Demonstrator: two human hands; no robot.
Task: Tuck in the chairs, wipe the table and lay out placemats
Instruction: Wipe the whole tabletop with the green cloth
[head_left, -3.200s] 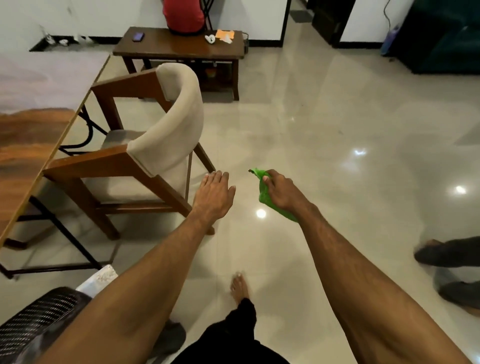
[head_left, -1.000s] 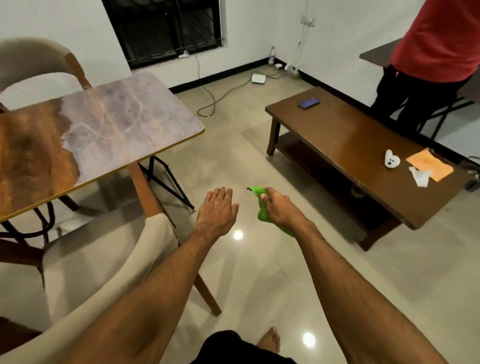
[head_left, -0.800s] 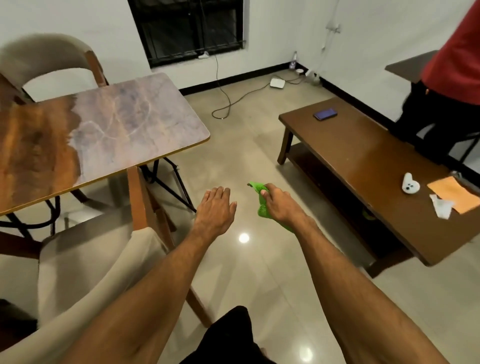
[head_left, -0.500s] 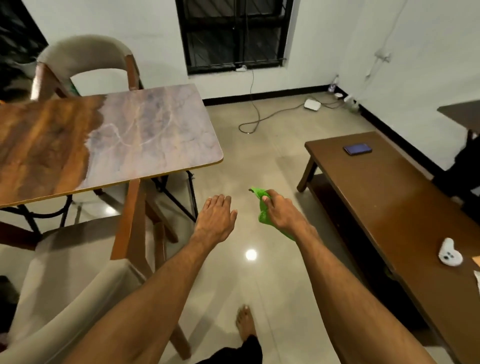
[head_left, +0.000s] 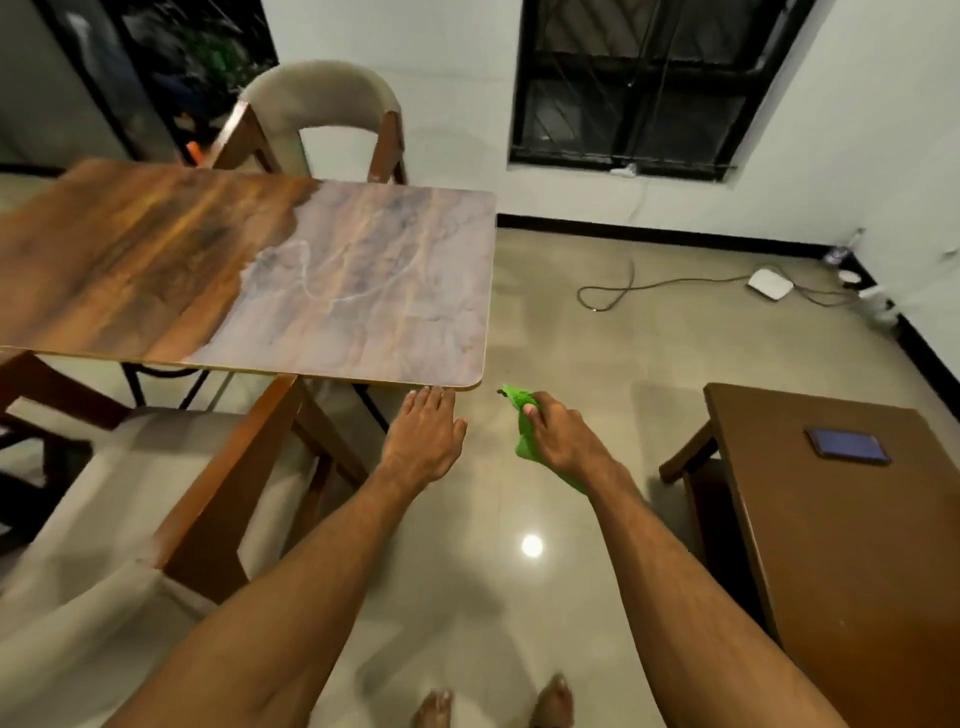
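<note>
The wooden table (head_left: 156, 260) fills the upper left; its right half (head_left: 374, 280) looks dusty grey with wipe streaks. A beige padded chair (head_left: 171, 499) with wooden arms stands at the near side, its seat partly under the tabletop. A second beige chair (head_left: 317, 114) stands at the far side. My left hand (head_left: 423, 441) is held flat, fingers straight, just below the table's near right corner. My right hand (head_left: 558, 441) grips a bunched green cloth (head_left: 522, 426) over the floor, right of that corner. No placemats are in view.
A low dark-brown coffee table (head_left: 831, 545) with a phone (head_left: 847, 445) on it stands at the right. A cable (head_left: 649, 286) and a white box (head_left: 770, 284) lie on the tiled floor near the window wall. My bare feet (head_left: 493, 706) show at the bottom.
The view has swung left to face the table's corner. The person in red and the coffee table's small items have left view. Both hands keep their pose, now nearer the table edge.
</note>
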